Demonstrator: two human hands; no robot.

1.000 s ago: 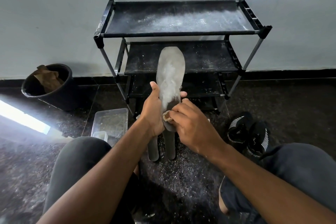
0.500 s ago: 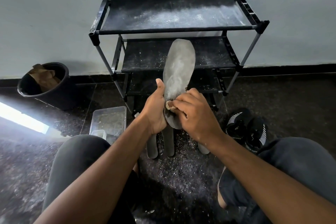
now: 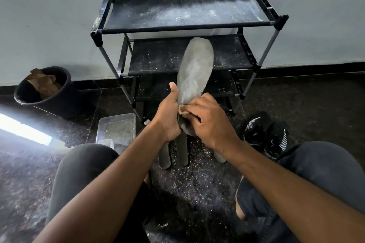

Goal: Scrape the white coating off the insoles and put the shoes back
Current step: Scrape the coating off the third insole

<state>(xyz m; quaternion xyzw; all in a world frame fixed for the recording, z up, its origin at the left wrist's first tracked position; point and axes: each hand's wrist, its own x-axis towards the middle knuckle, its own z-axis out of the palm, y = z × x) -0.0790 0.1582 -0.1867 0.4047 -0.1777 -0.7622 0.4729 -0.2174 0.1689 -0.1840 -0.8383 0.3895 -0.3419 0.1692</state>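
A grey insole [image 3: 194,69] with faint white streaks stands upright in front of the shoe rack [image 3: 183,25]. My left hand [image 3: 168,116] grips its heel end, thumb up along the left edge. My right hand [image 3: 209,122] pinches a small brown crumpled pad [image 3: 183,110] against the insole's lower part. Two more grey insoles [image 3: 173,154] lie on the floor under my hands, and the end of a third [image 3: 219,157] shows under my right wrist. A pair of black shoes [image 3: 265,136] with white stripes sits on the floor to the right.
A black bucket [image 3: 59,100] holding brown paper stands at the left by the wall. A clear plastic tray [image 3: 116,128] lies on the floor left of my hands. White powder dusts the rack shelves and the dark floor. My knees frame the bottom corners.
The insole has tilted its tip to the right and shows less white than before. My right hand with the pad has stayed low on the insole, rubbing it.
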